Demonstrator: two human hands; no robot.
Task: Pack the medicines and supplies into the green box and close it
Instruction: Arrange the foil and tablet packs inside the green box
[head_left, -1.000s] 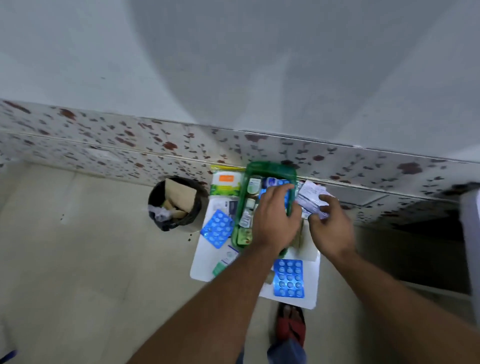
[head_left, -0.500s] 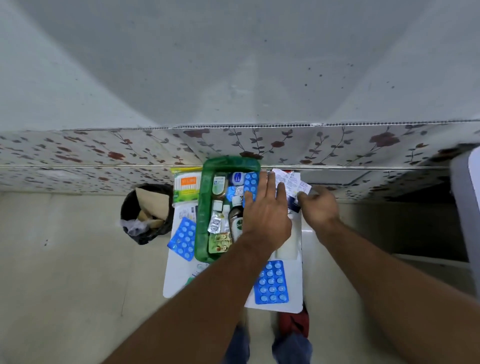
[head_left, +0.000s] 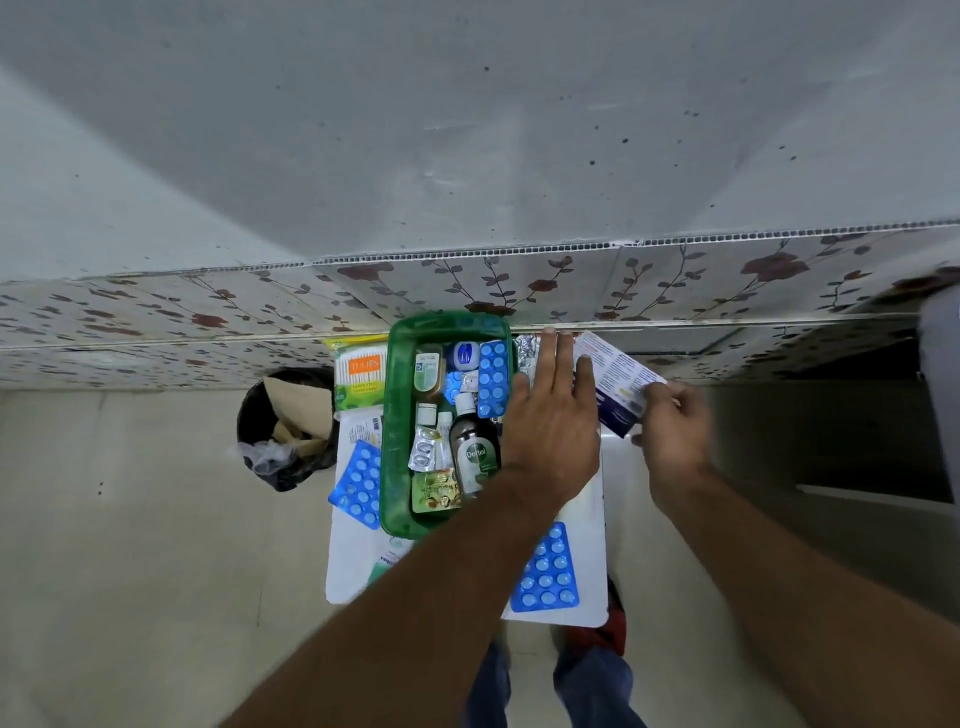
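Green box (head_left: 397, 467) open, standing on the white worktop (head_left: 587, 499), far end close against the flowered wall panel (head_left: 675, 280). Packed inside: Dettol bottle (head_left: 474, 457) lying at the near right, small clear bottle (head_left: 428, 370) at the far left, blue blister strip (head_left: 492, 378) along the far right wall, silver blister pack (head_left: 425, 454) and green sachet (head_left: 436, 490) toward the near end.

Left hand (head_left: 553, 431) flat over the right rim of the box — fingers (head_left: 548, 364) straight and spread, pointing far toward the wall, grip spread with nothing in it. Silver foil strip (head_left: 525, 349) showing just left of those fingers, at the far right corner outside the box.

Right hand (head_left: 670, 431) to the right of the left hand, grip pinching a white and dark-blue printed carton (head_left: 615, 384) at its near right end; carton tilted, far end reaching past the left hand's fingertips.

Outside the box, on the worktop:
- Cotton-bud pack (head_left: 359, 379), green with orange label, just left of the far end.
- Blue blister sheet (head_left: 358, 480) touching the left wall, overhanging the worktop's left edge.
- Second blue blister sheet (head_left: 548, 571) at the near right, partly under the left forearm.
- White printed packet (head_left: 363, 428) between the cotton-bud pack and the left blister sheet.

Black waste bin (head_left: 283, 426) on the floor, left of the worktop — cardboard and plastic inside.
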